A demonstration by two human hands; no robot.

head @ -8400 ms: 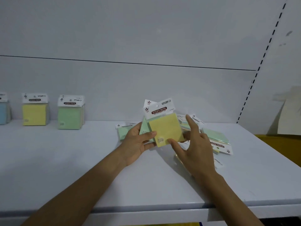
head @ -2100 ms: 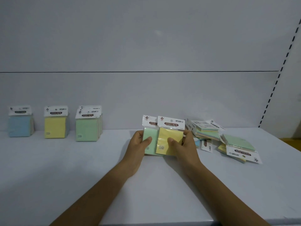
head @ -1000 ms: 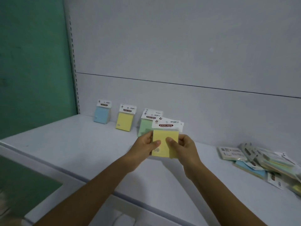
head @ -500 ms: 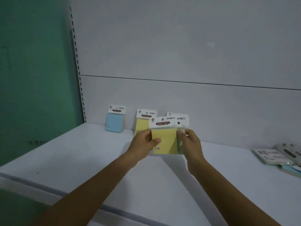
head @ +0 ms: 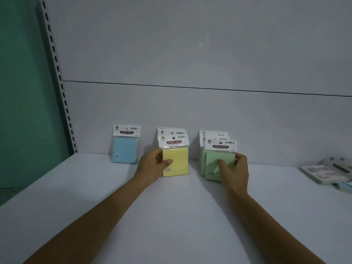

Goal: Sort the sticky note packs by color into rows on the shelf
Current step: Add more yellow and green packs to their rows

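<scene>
Holding two sticky note packs upright near back edge of shelf (head: 171, 216).
Pinching yellow pack (head: 177, 162) at its left side with left hand (head: 153, 165), thumb on front face, just ahead of another yellow pack (head: 171, 131). Gripping green pack (head: 216, 159) at its right side with right hand (head: 235, 171), thumb across front, ahead of more green packs (head: 213, 134). Blue pack (head: 124, 149) upright toward back left corner. Loose packs (head: 323, 174) flat near right edge.
</scene>
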